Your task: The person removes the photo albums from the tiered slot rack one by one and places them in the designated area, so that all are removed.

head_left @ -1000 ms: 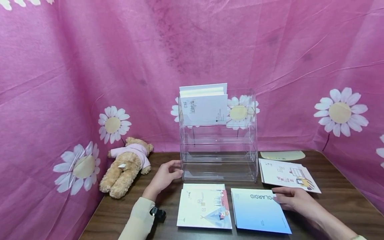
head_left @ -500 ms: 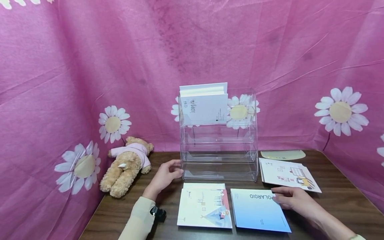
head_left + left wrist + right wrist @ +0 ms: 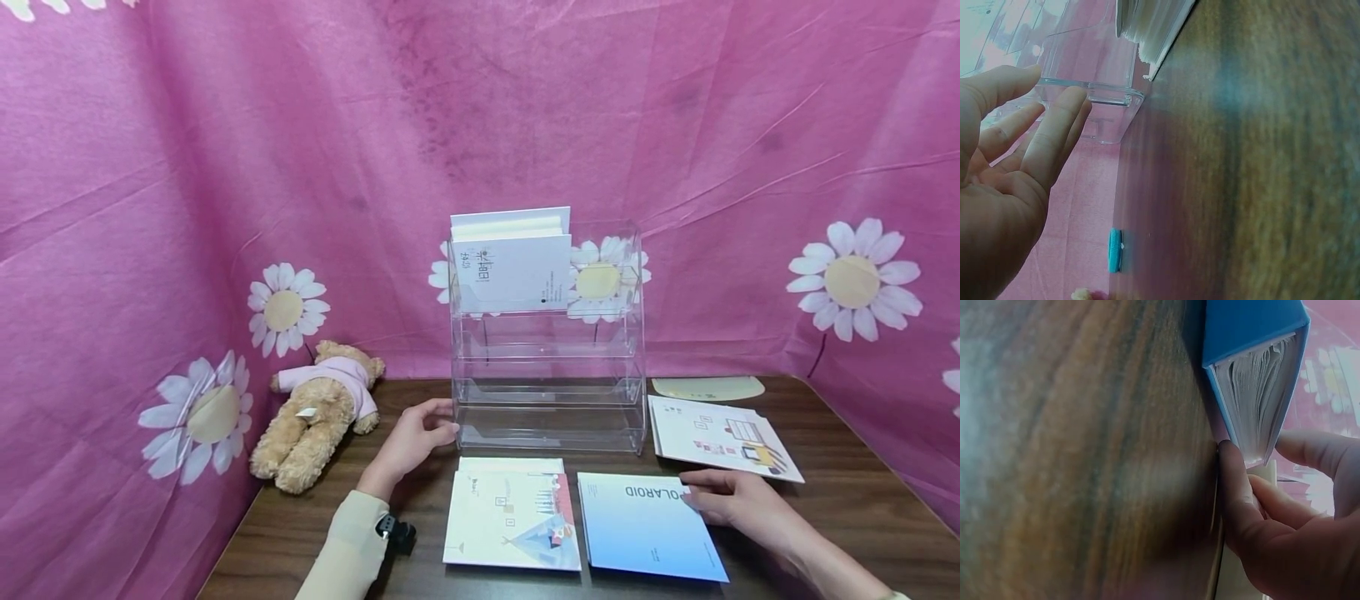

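A clear tiered rack stands in the middle, with a white album in its top tier. Beside the rack's lower left side is my left hand. Its fairly straight fingertips meet the clear edge in the left wrist view. My right hand pinches a corner of the blue album marked POLAROID, which lies at the front right. In the right wrist view, the thumb is at one cover and a finger at the other, with the page edges showing between. Some fingers are partly hidden.
A cream illustrated album lies in front of the rack, over another pale one. Farther right are white albums and a pale yellow flat piece. A teddy bear lies at the left on the wooden table.
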The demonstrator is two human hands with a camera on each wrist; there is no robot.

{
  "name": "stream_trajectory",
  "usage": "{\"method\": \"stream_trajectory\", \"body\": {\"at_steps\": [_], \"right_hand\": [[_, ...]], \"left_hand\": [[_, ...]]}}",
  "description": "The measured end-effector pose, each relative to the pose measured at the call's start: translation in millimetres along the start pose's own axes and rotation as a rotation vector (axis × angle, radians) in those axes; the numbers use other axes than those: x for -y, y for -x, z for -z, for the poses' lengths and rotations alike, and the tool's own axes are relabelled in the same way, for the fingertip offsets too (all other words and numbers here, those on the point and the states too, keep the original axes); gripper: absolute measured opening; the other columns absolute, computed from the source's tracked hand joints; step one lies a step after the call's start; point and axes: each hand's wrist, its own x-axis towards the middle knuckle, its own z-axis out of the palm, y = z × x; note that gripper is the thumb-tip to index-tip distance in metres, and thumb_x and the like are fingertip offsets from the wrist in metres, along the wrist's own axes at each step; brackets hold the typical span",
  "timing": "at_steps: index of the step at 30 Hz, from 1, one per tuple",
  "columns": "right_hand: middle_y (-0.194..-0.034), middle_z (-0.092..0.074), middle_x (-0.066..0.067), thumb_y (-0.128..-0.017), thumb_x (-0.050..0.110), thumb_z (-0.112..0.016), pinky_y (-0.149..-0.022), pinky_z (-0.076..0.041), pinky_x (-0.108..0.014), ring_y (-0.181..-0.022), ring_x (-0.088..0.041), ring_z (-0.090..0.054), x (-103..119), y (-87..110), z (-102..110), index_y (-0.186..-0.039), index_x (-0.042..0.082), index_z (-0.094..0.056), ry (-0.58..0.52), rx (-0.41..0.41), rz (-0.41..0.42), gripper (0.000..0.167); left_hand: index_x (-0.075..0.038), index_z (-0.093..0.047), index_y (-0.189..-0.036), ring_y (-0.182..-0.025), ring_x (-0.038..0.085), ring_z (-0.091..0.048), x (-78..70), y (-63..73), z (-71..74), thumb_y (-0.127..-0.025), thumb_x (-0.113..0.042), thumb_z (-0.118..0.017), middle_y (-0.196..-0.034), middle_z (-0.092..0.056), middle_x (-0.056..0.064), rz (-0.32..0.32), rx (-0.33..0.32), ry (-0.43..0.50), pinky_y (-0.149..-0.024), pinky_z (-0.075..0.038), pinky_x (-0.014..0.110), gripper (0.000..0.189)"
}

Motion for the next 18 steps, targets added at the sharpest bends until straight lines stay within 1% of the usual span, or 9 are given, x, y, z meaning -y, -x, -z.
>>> {"method": "stream_trajectory", "body": {"at_steps": [9,14,18], "right_hand": [[-0.133,-0.079,-0.022,-0.110,0.021,-0.070,-0.088,-0.065,-0.023,-0.101,0.002,-0.073,-2.8,2.2,-1.6,-0.149,-0.020,-0.057,-0.048,-0.007,-0.001,0.058],[-0.131,-0.081,-0.018,-0.110,0.023,-0.071,-0.086,-0.064,-0.023,-0.100,0.002,-0.073,-1.8,3.5,-5.1,-0.149,-0.018,-0.059,-0.054,-0.037,-0.031,0.058],[-0.130,-0.081,-0.017,-0.110,0.023,-0.072,-0.086,-0.064,-0.023,-0.100,0.002,-0.073,-1.5,4.0,-6.7,-0.149,-0.017,-0.059,-0.061,-0.050,-0.050,0.058]], "left_hand": [[0.008,-0.063,-0.150,-0.115,0.027,-0.076,-0.1,-0.4,0.6,-0.104,-0.009,-0.077,-0.137,-0.073,0.030,0.007,-0.003,0.002,-0.088,-0.060,0.017,0.050],[0.007,-0.063,-0.149,-0.114,0.026,-0.076,0.1,-0.2,0.6,-0.104,-0.010,-0.077,-0.137,-0.074,0.029,0.007,-0.002,-0.008,-0.087,-0.059,0.017,0.050],[0.006,-0.064,-0.149,-0.113,0.021,-0.075,0.4,-0.7,0.6,-0.104,-0.009,-0.077,-0.137,-0.074,0.028,0.015,-0.003,-0.010,-0.088,-0.060,0.018,0.050]]}}
